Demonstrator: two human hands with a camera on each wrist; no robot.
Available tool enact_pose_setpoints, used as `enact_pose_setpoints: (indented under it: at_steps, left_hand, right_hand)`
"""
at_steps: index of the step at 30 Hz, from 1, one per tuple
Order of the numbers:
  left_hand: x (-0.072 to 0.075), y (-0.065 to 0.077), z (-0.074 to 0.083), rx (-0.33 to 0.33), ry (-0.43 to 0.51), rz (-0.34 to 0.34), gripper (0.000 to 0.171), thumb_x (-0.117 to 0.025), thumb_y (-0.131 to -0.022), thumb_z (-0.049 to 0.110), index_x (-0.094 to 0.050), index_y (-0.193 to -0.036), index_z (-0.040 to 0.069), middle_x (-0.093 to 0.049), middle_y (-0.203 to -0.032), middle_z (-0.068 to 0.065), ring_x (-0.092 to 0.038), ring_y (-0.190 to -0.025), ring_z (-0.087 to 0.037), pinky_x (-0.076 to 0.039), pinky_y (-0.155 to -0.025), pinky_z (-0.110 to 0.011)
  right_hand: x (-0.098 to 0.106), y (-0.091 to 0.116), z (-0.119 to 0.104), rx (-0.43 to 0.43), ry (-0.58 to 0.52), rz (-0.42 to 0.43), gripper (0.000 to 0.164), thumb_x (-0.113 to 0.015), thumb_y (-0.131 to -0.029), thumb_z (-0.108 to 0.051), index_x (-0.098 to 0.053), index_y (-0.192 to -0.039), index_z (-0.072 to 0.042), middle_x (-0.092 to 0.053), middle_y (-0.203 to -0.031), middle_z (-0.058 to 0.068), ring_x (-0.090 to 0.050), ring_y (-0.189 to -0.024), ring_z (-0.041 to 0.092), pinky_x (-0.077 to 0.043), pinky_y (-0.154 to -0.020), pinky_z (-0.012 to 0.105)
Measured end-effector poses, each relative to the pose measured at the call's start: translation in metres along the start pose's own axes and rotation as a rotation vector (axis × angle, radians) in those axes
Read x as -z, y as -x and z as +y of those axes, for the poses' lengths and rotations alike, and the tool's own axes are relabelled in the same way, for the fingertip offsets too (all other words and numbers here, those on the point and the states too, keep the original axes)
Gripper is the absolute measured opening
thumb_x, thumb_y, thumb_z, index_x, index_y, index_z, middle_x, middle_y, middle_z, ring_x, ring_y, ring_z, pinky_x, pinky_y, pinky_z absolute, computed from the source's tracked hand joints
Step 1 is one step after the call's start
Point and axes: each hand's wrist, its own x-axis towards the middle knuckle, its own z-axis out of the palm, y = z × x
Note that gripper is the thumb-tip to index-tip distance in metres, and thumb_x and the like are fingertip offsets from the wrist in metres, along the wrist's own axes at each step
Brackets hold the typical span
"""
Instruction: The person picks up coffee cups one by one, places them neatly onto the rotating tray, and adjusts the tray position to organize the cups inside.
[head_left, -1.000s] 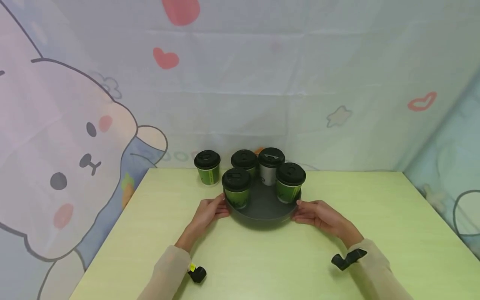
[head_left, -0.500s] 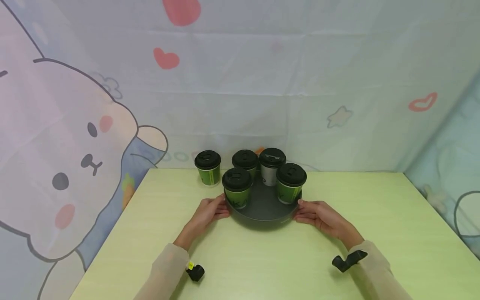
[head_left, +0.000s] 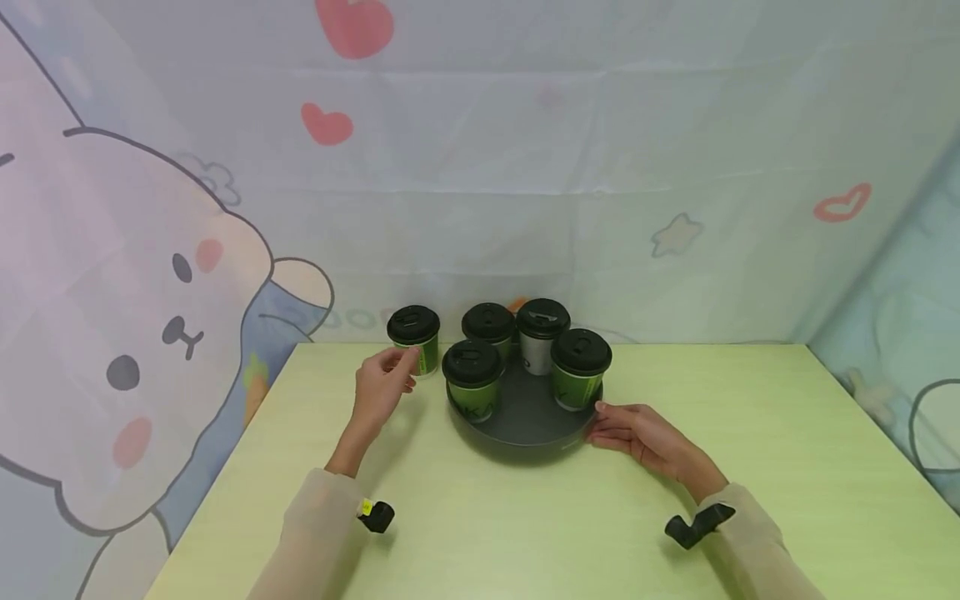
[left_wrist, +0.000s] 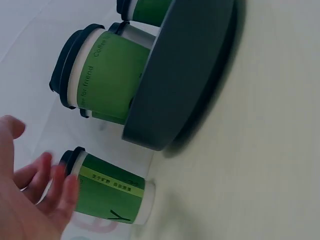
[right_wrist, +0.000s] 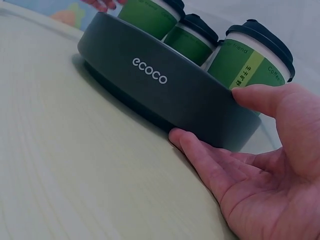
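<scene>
My left hand (head_left: 381, 390) is just in front of the lone green paper cup (head_left: 414, 325), whose black lid is on. In the left wrist view, the fingers of the left hand (left_wrist: 30, 195) are loosely spread beside that cup (left_wrist: 112, 194) and hold nothing. The right hand (head_left: 648, 442) grips the right side of a dark grey round tray (head_left: 525, 412), thumb at the rim and fingers against its lower side. On the tray stand a front-left green cup (head_left: 472, 392), a right green cup (head_left: 577, 383), a back green cup (head_left: 487, 323) and a white cup (head_left: 537, 354), all lidded.
The pale yellow-green table (head_left: 510, 525) extends in front of the tray and to both sides. A printed cloth (head_left: 480, 167) with a cartoon bear and hearts hangs behind the table's back edge. Each sleeve carries a small black wrist camera (head_left: 697, 525).
My left hand has let go of the tray's left side and moved left and back towards the lone cup. The right hand stays on the tray; the cups keep their places.
</scene>
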Motion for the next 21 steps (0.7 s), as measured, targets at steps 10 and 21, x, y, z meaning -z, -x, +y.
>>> enact_pose_setpoints:
  at_steps: [10,21]
  left_hand:
    - [-0.008,-0.042,-0.011,-0.131,-0.136,0.253,0.075,-0.077,-0.092,0.044,-0.046,-0.146,0.002,-0.042,-0.139,-0.023,-0.040,-0.123,-0.040,-0.039,-0.101,-0.051]
    - [-0.030,-0.064,-0.036,-0.034,-0.114,0.180,0.107,-0.081,-0.087,0.050,-0.018,-0.162,0.007,-0.023,-0.162,-0.019,-0.028,-0.148,-0.037,-0.030,-0.119,-0.058]
  right_hand:
    - [-0.001,-0.001,0.000,0.012,-0.001,0.001,0.028,-0.056,-0.109,-0.018,-0.066,-0.116,0.007,-0.069,-0.109,0.017,-0.072,-0.107,0.026,-0.054,-0.101,0.039]
    - [-0.001,0.002,0.002,0.012,-0.004,0.016,0.031,-0.057,-0.109,-0.019,-0.063,-0.119,0.010,-0.069,-0.109,0.017,-0.072,-0.107,0.027,-0.055,-0.101,0.039]
